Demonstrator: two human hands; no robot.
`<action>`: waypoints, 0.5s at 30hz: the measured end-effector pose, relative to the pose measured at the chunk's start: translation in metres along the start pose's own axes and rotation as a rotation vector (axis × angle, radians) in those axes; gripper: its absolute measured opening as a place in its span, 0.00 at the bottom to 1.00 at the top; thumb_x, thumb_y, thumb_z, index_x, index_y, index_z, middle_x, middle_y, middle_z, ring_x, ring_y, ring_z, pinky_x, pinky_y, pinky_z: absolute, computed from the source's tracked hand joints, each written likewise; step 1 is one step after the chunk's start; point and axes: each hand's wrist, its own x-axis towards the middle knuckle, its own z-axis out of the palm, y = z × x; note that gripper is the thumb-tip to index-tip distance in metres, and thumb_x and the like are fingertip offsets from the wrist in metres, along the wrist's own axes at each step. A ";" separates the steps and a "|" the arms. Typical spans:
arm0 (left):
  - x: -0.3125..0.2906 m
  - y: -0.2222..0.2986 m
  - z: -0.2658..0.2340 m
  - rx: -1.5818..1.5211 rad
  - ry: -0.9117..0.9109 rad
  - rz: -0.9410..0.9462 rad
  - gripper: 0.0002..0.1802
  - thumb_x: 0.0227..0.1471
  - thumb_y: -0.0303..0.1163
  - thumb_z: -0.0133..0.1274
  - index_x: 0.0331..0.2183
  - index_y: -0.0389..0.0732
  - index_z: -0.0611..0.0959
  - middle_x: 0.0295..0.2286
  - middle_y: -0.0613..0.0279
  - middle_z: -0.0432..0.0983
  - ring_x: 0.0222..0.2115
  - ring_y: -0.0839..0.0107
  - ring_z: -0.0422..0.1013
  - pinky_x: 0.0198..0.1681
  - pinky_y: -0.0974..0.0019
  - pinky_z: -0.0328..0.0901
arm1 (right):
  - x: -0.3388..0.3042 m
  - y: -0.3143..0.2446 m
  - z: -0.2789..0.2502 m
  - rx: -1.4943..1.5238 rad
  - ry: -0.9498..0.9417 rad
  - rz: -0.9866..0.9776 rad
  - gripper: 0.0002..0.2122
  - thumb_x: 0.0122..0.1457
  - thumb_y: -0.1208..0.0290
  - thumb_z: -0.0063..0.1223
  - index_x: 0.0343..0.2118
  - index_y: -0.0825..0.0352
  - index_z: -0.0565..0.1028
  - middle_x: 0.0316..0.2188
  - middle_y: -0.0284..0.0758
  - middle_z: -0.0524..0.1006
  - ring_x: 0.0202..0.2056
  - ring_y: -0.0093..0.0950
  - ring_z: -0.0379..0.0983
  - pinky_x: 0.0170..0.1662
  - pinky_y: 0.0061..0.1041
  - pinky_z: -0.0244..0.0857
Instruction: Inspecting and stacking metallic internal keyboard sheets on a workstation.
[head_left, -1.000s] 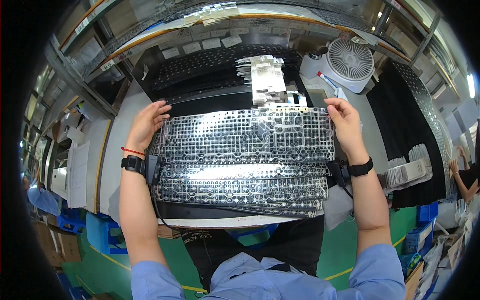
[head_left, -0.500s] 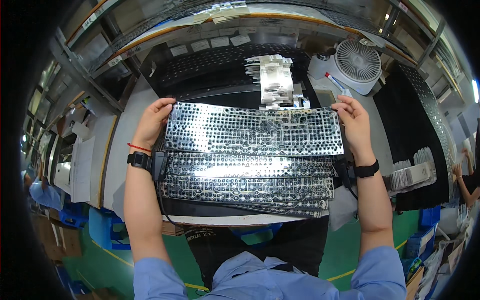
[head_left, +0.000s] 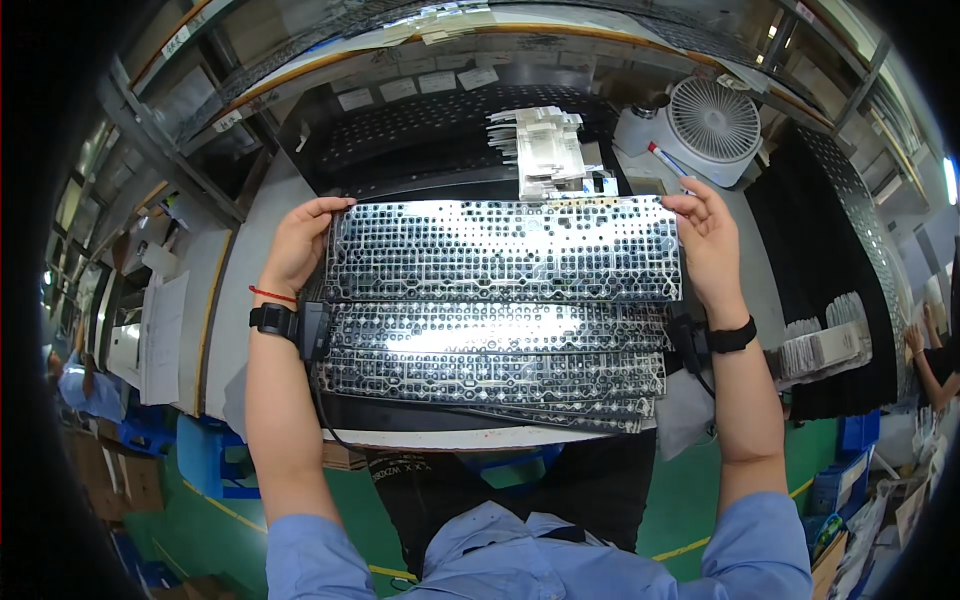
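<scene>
A shiny keyboard membrane sheet (head_left: 505, 250), patterned with dark dots and traces, is stretched between my hands by its far corners. My left hand (head_left: 302, 240) pinches the far left corner between thumb and fingers. At the far right corner, my right hand (head_left: 710, 232) does the same. Nearer to me lie overlapping membrane sheets (head_left: 490, 375) of the same kind, fanned slightly at their lower right. The held sheet covers part of this pile. Whether its underside touches the pile, I cannot tell.
Beyond the held sheet stands a stack of white flat pieces (head_left: 550, 150). A white fan (head_left: 712, 120) and a red-capped marker (head_left: 668, 158) are at the far right. White bundled pieces (head_left: 825, 350) lie on black cloth to the right. Black boxes with cables (head_left: 316, 330) sit by my left wrist.
The held membrane sheet has shifted slightly away from me and lies straighter along its far edge. Both hands keep their corners, and the glare on the sheet has moved.
</scene>
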 end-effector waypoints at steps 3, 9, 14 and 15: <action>-0.002 0.003 0.003 -0.027 -0.019 0.008 0.18 0.60 0.20 0.39 0.49 0.30 0.77 0.45 0.54 0.76 0.43 0.72 0.74 0.50 0.70 0.68 | 0.001 0.001 -0.002 0.010 0.014 -0.038 0.22 0.58 0.90 0.41 0.57 0.74 0.63 0.42 0.39 0.76 0.44 0.23 0.73 0.50 0.20 0.66; -0.007 0.006 0.013 0.054 -0.018 0.003 0.15 0.57 0.20 0.48 0.46 0.31 0.80 0.43 0.57 0.78 0.40 0.73 0.75 0.47 0.70 0.70 | -0.001 -0.004 0.003 0.030 0.035 -0.082 0.22 0.59 0.90 0.42 0.57 0.74 0.62 0.42 0.39 0.76 0.44 0.22 0.73 0.49 0.20 0.66; -0.003 0.002 0.004 0.101 -0.010 0.035 0.12 0.56 0.25 0.54 0.43 0.33 0.82 0.38 0.61 0.80 0.35 0.76 0.76 0.42 0.73 0.71 | -0.001 -0.006 0.003 0.104 0.015 -0.075 0.22 0.59 0.89 0.44 0.58 0.74 0.62 0.42 0.39 0.76 0.44 0.23 0.73 0.49 0.20 0.67; -0.002 -0.001 0.002 0.085 -0.016 0.061 0.11 0.57 0.25 0.53 0.42 0.34 0.83 0.37 0.60 0.81 0.36 0.75 0.76 0.42 0.73 0.70 | -0.002 -0.007 0.003 0.136 0.007 -0.060 0.22 0.59 0.89 0.45 0.58 0.74 0.62 0.43 0.39 0.76 0.44 0.23 0.73 0.50 0.20 0.67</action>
